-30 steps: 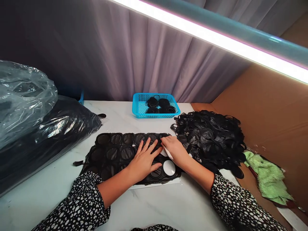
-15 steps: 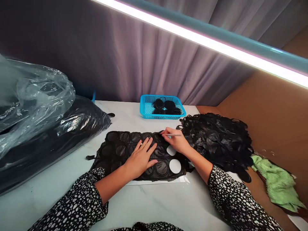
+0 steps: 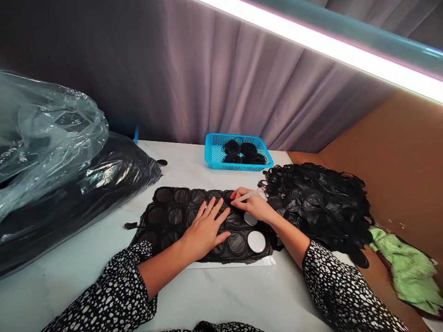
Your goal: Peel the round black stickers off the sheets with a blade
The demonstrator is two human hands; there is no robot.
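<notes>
A black sheet of fabric with rows of round rings (image 3: 176, 216) lies flat on the white table. My left hand (image 3: 205, 229) rests on it with fingers spread, pressing its middle. Pinched in my right hand (image 3: 249, 203) is a thin, pale flat stick (image 3: 252, 194), its lower end at a ring in the far row. White discs show in the right-hand column; one white disc (image 3: 256, 241) sits in the near row, and another is partly covered by my right hand. A white board edge (image 3: 238, 264) shows beneath the sheet.
A blue basket (image 3: 209, 159) at the back holds black rings. Right of the sheet is a heap of black ringed fabric (image 3: 316, 203), with a green cloth (image 3: 410, 272) beyond. Plastic bags of black material (image 3: 104, 180) fill the left. A light tube (image 3: 311, 41) crosses above.
The stick has tilted from nearly level to slanting, its outer end raised, and my right fingers have shifted slightly along the far row. My left hand stays spread on the sheet. The view has shifted slightly.
</notes>
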